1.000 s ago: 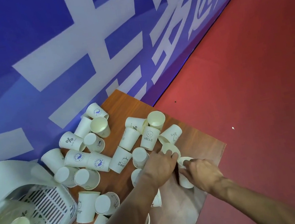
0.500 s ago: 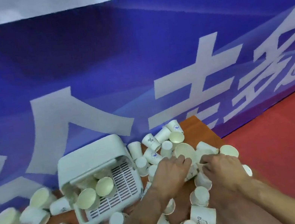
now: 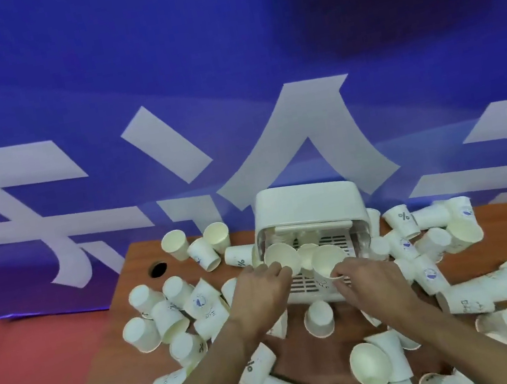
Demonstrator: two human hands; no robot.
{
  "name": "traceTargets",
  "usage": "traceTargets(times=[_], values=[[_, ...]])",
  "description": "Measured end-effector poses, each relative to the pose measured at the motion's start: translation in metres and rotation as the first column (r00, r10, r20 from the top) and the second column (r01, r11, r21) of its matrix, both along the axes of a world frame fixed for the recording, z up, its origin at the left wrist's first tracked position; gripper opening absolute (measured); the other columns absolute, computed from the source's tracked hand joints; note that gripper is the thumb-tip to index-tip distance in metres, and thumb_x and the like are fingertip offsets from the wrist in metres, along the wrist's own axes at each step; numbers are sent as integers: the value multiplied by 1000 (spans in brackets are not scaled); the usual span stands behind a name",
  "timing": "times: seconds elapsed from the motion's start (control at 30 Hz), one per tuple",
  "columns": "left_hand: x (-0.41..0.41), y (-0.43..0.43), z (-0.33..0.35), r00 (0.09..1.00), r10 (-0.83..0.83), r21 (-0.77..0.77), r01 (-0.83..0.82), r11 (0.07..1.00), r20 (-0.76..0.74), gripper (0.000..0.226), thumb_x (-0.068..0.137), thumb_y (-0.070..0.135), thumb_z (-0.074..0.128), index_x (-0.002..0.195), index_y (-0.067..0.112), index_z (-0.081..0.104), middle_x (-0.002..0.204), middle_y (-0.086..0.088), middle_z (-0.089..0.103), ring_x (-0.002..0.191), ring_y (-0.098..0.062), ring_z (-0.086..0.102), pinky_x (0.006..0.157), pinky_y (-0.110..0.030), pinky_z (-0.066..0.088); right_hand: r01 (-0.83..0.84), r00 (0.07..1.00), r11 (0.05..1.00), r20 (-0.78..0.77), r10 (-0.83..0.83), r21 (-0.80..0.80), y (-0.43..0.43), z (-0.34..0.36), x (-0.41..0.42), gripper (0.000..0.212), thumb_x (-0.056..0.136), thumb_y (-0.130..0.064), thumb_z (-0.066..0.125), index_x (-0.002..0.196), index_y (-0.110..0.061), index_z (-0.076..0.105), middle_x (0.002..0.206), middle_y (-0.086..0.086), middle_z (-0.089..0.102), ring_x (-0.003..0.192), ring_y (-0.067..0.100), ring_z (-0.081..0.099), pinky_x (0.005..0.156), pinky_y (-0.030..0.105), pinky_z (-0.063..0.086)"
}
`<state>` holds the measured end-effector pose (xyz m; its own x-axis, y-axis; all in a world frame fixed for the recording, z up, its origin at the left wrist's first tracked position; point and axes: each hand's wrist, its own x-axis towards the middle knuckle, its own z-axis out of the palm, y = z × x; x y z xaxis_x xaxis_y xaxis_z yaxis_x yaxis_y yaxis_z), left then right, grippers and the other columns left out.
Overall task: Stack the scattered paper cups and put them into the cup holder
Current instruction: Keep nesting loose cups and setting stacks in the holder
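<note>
1. Head view: scattered paper cups (image 3: pixel 169 318), white and tapered, some printed with a "%", a round blue emblem or dark lettering. Mostly lying on their sides, all over the wooden tabletop (image 3: pixel 307 348), to the left, right and front of the cup holder.
2. Cup holder (image 3: pixel 308 212): a white plastic box with rounded corners, at the far middle of the tabletop, close against the banner. Slatted tray (image 3: pixel 309 287) reaching out of it toward the camera, with cups lying in it, mouths toward the camera.
3. Around: blue banner (image 3: pixel 91 85) with large white characters behind the tabletop; red floor (image 3: pixel 22 368) at the left; round dark hole (image 3: pixel 158 269) near the tabletop's far left corner.
4. In the way: cups crowded against both sides of the holder, and a loose cup (image 3: pixel 318 319) just before the tray's near edge, between the two forearms.
5. Right hand (image 3: pixel 367 280): at the tray's near right corner, thumb and fingertips pinching the lower rim of a paper cup (image 3: pixel 328 261) lying in the tray.
6. Left hand (image 3: pixel 263 291): at the tray's near left corner, fingers stretched toward the leftmost cup (image 3: pixel 279 256) in the tray, fingertips at its lower edge. Blurred; cannot tell whether gripping or only touching.
</note>
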<state>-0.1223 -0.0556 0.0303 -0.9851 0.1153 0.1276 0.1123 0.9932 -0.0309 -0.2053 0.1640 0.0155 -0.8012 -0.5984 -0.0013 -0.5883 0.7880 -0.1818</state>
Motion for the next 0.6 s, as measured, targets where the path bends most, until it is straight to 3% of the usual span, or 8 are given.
traceTargets(times=[0.27,0.47,0.6], values=[[17,-29,-15,995,44,77,-37,996,-93,16,76,17,73,69,19,59,62,2,54,54,-22,51,49,-31,39,-34,997,999,-66,34,-13,-33,-11,-2,8,88,-37,69,94,-35,72,91,-16,70,82,8,68,57,24,45],[10,-29,-19,991,17,129,1,992,-135,15,85,24,65,73,19,59,65,2,55,56,-21,52,48,-30,39,-25,996,1000,-83,25,6,-34,-7,-11,11,88,-35,67,99,-37,70,96,-17,71,87,8,67,58,21,33],[3,-24,-24,990,7,143,13,990,-139,14,85,24,64,73,20,59,66,3,56,56,-20,52,47,-30,40,31,995,999,-99,-34,-26,-32,-6,-11,13,87,-32,68,98,-38,70,97,-17,71,87,7,67,58,21,38]])
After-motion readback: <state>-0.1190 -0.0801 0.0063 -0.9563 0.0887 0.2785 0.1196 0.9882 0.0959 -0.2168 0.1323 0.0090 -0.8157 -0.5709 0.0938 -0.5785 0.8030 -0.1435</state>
